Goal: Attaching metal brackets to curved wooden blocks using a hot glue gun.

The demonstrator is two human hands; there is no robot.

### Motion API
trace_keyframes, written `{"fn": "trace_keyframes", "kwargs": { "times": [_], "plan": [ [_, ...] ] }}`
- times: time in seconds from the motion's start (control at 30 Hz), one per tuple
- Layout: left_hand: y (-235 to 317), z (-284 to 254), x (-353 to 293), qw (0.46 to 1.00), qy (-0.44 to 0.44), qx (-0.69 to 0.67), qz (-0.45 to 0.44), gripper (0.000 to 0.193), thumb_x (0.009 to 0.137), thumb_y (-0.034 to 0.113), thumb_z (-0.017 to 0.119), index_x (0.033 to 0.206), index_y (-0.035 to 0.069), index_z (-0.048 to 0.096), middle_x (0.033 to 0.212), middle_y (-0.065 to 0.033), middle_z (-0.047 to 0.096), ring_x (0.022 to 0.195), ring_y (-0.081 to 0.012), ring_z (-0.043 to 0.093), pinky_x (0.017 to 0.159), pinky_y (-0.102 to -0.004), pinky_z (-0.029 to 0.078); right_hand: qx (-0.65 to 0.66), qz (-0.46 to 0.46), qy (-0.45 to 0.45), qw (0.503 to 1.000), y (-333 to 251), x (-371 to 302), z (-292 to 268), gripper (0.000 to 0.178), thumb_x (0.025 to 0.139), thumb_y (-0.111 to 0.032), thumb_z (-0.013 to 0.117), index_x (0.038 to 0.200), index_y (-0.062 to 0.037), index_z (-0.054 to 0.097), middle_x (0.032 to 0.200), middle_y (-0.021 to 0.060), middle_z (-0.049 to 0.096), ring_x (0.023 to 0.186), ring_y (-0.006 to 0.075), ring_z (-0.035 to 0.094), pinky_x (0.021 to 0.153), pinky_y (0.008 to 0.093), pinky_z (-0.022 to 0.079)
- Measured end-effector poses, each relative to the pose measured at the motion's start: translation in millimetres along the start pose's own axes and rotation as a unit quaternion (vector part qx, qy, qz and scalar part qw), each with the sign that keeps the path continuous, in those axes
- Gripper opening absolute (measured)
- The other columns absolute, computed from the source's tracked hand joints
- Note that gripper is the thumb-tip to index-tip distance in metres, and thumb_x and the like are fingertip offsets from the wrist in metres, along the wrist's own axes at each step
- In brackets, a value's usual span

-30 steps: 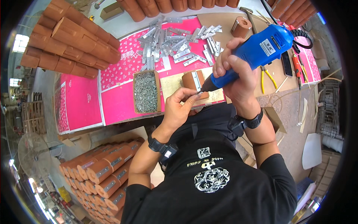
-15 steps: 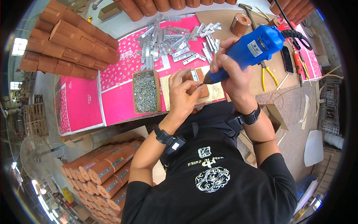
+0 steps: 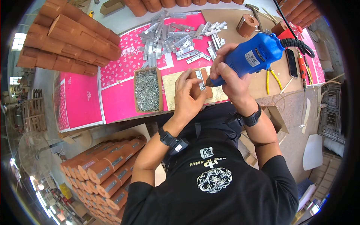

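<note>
My right hand (image 3: 234, 71) grips a blue electric screwdriver (image 3: 258, 52), its tip pointing left and down at a metal strip (image 3: 201, 80). That strip lies on a reddish-brown piece (image 3: 208, 94), which rests on a pale board (image 3: 168, 88). My left hand (image 3: 188, 95) is closed around the left side of the brown piece, thumb and forefinger curled close to the strip. Whether a screw sits under the tip is too small to tell. Left of the board stands an open carton of screws (image 3: 148, 92).
Loose metal strips (image 3: 170, 37) are heaped behind the board. Brown cylinders are stacked at far left (image 3: 75, 41) and below the table (image 3: 108, 168). Yellow-handled pliers (image 3: 275, 79), a black phone (image 3: 291, 62) and a hammer (image 3: 256, 17) lie to the right. A cable rises from the screwdriver.
My left finger and thumb have drawn back from the screwdriver's tip, uncovering more of the metal strip. The screwdriver has shifted slightly down, its tip still at the strip.
</note>
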State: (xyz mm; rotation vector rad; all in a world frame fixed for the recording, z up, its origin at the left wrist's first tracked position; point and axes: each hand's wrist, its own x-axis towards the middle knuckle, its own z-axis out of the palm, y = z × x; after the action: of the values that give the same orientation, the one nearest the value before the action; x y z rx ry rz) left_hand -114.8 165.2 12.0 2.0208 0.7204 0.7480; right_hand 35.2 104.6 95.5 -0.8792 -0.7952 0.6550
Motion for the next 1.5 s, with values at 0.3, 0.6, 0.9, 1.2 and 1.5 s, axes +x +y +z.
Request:
{"fn": "trace_keyframes", "kwargs": {
  "times": [0.3, 0.6, 0.9, 1.2, 1.5],
  "plan": [
    [-1.3, 3.7, 1.1, 0.996, 0.011, 0.052, 0.071, 0.070, 0.072, 0.021, 0.083, 0.132, 0.005, 0.051, 0.144, -0.0214, 0.044, 0.133, -0.0380, 0.042, 0.110, -0.0475, 0.036, -0.055, 0.009, 0.002, 0.998, -3.4, -0.6, 6.6, 0.029, 0.084, -0.005, 0.062, 0.110, 0.0021, 0.049, 0.076, 0.0095, 0.058, 0.062, 0.0158, 0.059, 0.058, 0.0285, 0.049],
    [-8.4, 1.4, 0.1, 0.994, -0.007, 0.068, 0.090, 0.095, 0.063, 0.031, 0.090, 0.140, 0.004, 0.042, 0.144, -0.0194, 0.044, 0.133, -0.0392, 0.041, 0.111, -0.0494, 0.035, -0.060, 0.041, -0.007, 0.997, 1.0, 1.3, 6.0, 0.022, 0.084, 0.000, 0.058, 0.104, 0.0010, 0.048, 0.075, 0.0088, 0.055, 0.061, 0.0170, 0.057, 0.059, 0.0300, 0.049],
    [-11.3, 1.6, 2.6, 0.993, 0.004, 0.074, 0.092, 0.097, 0.063, 0.034, 0.092, 0.140, 0.004, 0.042, 0.142, -0.0177, 0.046, 0.131, -0.0376, 0.043, 0.110, -0.0487, 0.036, -0.034, 0.030, -0.042, 0.998, 12.1, -2.4, 2.0, 0.019, 0.079, 0.005, 0.053, 0.096, -0.0003, 0.047, 0.073, 0.0082, 0.054, 0.059, 0.0147, 0.054, 0.057, 0.0293, 0.049],
    [-10.7, -8.0, 7.7, 0.991, -0.019, 0.077, 0.104, 0.099, 0.064, 0.036, 0.091, 0.142, 0.003, 0.041, 0.140, -0.0181, 0.049, 0.130, -0.0381, 0.045, 0.110, -0.0480, 0.037, -0.002, 0.017, -0.050, 0.999, 15.6, -4.4, 3.2, 0.026, 0.078, 0.007, 0.055, 0.102, 0.0019, 0.049, 0.074, 0.0075, 0.056, 0.060, 0.0126, 0.057, 0.053, 0.0275, 0.048],
    [-29.2, -108.6, 4.1, 0.965, 0.096, 0.243, 0.019, 0.023, 0.082, 0.011, 0.074, 0.103, 0.005, 0.070, 0.100, -0.0122, 0.066, 0.099, -0.0321, 0.060, 0.086, -0.0418, 0.048, 0.034, -0.067, 0.008, 0.997, -7.9, -0.7, -19.8, 0.032, 0.088, -0.005, 0.062, 0.116, 0.0007, 0.049, 0.079, 0.0087, 0.057, 0.063, 0.0159, 0.059, 0.060, 0.0300, 0.050]
  ]
}}
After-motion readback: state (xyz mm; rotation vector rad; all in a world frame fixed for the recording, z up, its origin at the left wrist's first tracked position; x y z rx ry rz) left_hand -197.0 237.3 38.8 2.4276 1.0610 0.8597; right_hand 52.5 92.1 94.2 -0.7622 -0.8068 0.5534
